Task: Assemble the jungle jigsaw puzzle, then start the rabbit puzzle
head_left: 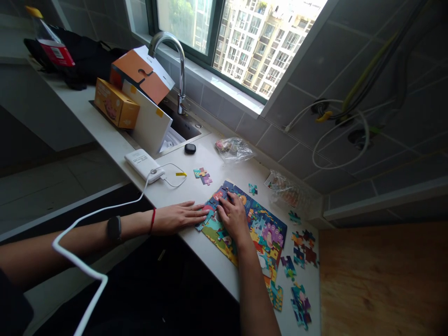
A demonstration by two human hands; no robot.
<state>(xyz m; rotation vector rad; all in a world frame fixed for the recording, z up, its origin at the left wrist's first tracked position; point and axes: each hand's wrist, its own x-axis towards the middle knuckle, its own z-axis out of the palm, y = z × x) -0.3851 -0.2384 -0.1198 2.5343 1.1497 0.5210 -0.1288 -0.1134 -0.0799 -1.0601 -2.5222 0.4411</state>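
Note:
A colourful jigsaw puzzle (266, 233), partly assembled, lies on the white counter (182, 196). My right hand (233, 217) rests on its upper part, with the fingertips pressed among the pieces; whether they grip a piece is hidden. My left hand (180, 217) lies flat on the counter, fingertips touching the puzzle's left edge and holding nothing. Loose jigsaw pieces (300, 247) are scattered to the right of the puzzle. A small joined cluster of pieces (202, 176) sits above my left hand, and a single piece (252, 189) lies just beyond the puzzle's top edge.
Two clear plastic bags (234, 149) lie along the wall. A white power bank (144, 165) trails a white cable (84, 247) across my left forearm. Beyond stand a steel sink (182, 123), tall faucet (173, 60) and cardboard boxes (116, 103). Plywood (381, 280) lies right of the counter.

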